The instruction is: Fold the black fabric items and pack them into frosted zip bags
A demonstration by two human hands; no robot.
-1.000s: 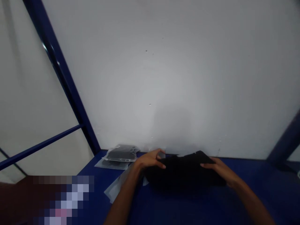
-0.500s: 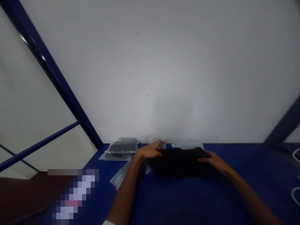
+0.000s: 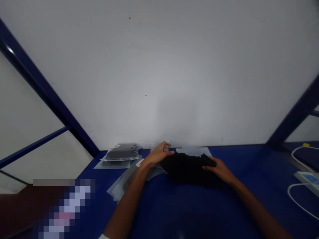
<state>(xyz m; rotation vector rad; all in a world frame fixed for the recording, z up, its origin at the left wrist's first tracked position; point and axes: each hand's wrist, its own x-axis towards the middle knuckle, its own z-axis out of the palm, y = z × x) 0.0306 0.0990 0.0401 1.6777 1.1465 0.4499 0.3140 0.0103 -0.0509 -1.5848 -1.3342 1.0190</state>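
Observation:
A folded black cloth item [image 3: 189, 168], perhaps a garment, is held up at both ends over the blue table [image 3: 169, 212]. Its left end is pinched by my left hand [image 3: 159, 155], whose other fingers point toward the wall. My right hand [image 3: 218, 168] grips the right end, thumb in front. Beneath and beside my left forearm lie several frosted plastic bags [image 3: 119, 186], one with a white label. Behind the cloth, a flat frosted bag [image 3: 194, 151] rests near the wall, partly hidden.
At the table's back left are stacked frosted zip bags [image 3: 122, 153] with dark contents. A white wall [image 3: 174, 83] rises behind the table, between blue metal posts [image 3: 50, 89]. On the right lie a white device [image 3: 307, 179] and white cables [image 3: 297, 196].
The view has shifted right, bringing the white device into sight. My right hand and the right end of the cloth have come slightly closer to my left hand.

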